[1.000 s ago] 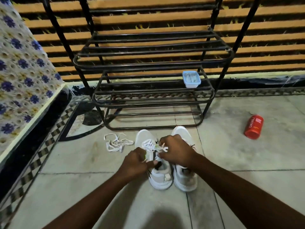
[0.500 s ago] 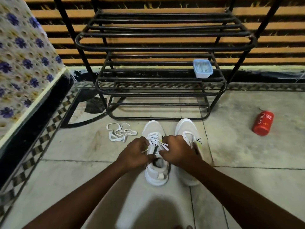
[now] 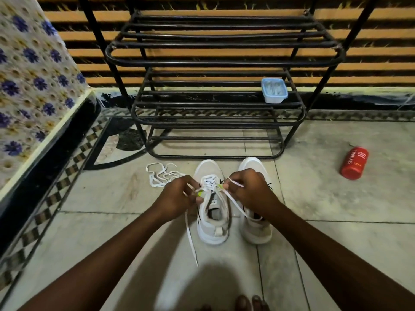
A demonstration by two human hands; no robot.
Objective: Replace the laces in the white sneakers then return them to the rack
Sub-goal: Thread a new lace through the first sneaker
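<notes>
Two white sneakers stand side by side on the tiled floor, toes toward the black metal rack (image 3: pixel 208 61). The left sneaker (image 3: pixel 212 223) has a white lace (image 3: pixel 190 239) threaded through its upper eyelets. My left hand (image 3: pixel 177 198) pinches one end of that lace at the left eyelets; the loose tail trails down the floor. My right hand (image 3: pixel 249 189) pinches the other end, pulled out to the right over the right sneaker (image 3: pixel 254 227). A loose white lace (image 3: pixel 160 175) lies in a heap on the floor left of the shoes.
A small blue plastic tub (image 3: pixel 274 90) sits on the rack's middle shelf at the right. A red bottle (image 3: pixel 354 163) lies on the floor to the right. A flower-patterned covered bed (image 3: pixel 33 86) edges the left side. My toes (image 3: pixel 249 303) show at the bottom.
My hands have moved apart from over the left sneaker's tongue, drawing the two lace ends out to either side. A long tail now trails on the floor at the left.
</notes>
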